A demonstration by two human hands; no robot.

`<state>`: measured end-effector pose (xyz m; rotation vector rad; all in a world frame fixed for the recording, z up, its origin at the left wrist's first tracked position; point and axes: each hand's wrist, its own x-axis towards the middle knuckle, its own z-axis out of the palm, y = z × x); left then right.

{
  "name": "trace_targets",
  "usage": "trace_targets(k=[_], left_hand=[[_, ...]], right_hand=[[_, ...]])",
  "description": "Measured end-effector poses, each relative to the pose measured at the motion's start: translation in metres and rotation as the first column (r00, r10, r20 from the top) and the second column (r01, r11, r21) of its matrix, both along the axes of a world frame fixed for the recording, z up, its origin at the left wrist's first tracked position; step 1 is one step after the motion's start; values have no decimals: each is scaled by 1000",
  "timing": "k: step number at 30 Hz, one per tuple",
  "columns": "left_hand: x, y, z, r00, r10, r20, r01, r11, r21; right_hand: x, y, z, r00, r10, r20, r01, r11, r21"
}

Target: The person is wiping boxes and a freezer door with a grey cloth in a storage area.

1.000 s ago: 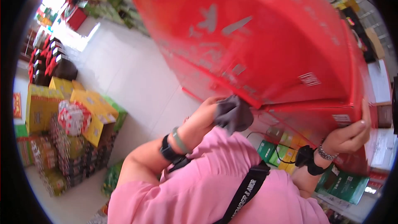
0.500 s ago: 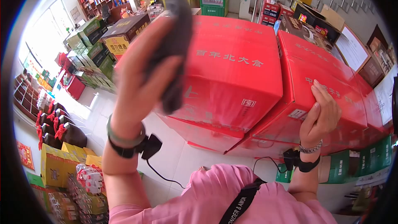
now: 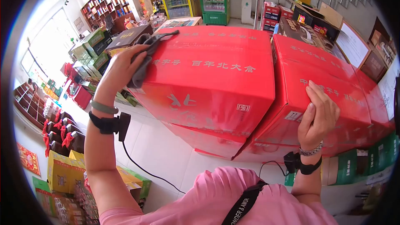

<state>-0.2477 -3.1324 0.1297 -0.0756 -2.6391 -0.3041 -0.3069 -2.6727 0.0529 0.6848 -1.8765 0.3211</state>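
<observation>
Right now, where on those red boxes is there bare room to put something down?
The top of the big red carton is bare from the grey cloth under the left hand across to its right edge. The neighbouring red carton has free top above the right hand. The floor at lower left is crowded with yellow boxes.

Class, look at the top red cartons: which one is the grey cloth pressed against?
The big left red carton. The left hand holds the grey cloth at its top-left corner; the right red carton has only the bare right hand.
</observation>
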Motion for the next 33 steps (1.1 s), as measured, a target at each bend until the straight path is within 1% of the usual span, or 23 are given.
trace_targets(k=[1,4,7,11,14,17,20,24,25,28,29,31,32,33], left_hand=[[-1,-7,2,999,38,6,-38,999,-29],[-18,-19,8,991,67,114,-58,995,-79],[-33,1,18,978,37,206,10,975,-222],[-72,30,18,957,-102,272,184,939,-292],[-82,95,23,905,-297,305,375,896,-239],[-82,145,19,837,-485,253,536,821,-196],[-68,186,25,757,-604,250,644,756,-122],[-51,214,29,724,-644,247,663,749,8],[-45,219,28,729,-653,207,660,750,42],[-27,230,31,731,-655,192,617,754,225],[-19,235,29,766,-621,165,557,770,312],[-9,244,21,793,-605,73,490,703,515],[-4,249,15,807,-589,32,452,652,609],[-1,258,4,829,-558,-43,403,543,736]], right_hand=[[0,0,-1,1000,3,0,-3,1000,-4],[0,1,0,1000,7,7,-7,1000,-1],[0,2,1,1000,8,13,-8,1000,-2],[1,5,1,1000,16,16,-16,1000,9],[-2,10,1,1000,21,16,-22,1000,22],[-4,12,0,999,36,14,-36,999,21],[-5,14,0,999,41,2,-41,999,23],[-7,17,-1,995,100,0,-100,995,-3],[-6,17,-1,994,109,0,-109,994,-13],[-8,18,-1,992,127,-19,-128,991,-27],[-7,18,-1,991,131,-18,-131,991,-34],[-7,19,-2,988,150,-23,-151,987,-50],[-5,22,-1,975,220,24,-218,973,-71],[-2,25,0,955,289,71,-282,955,-95]])
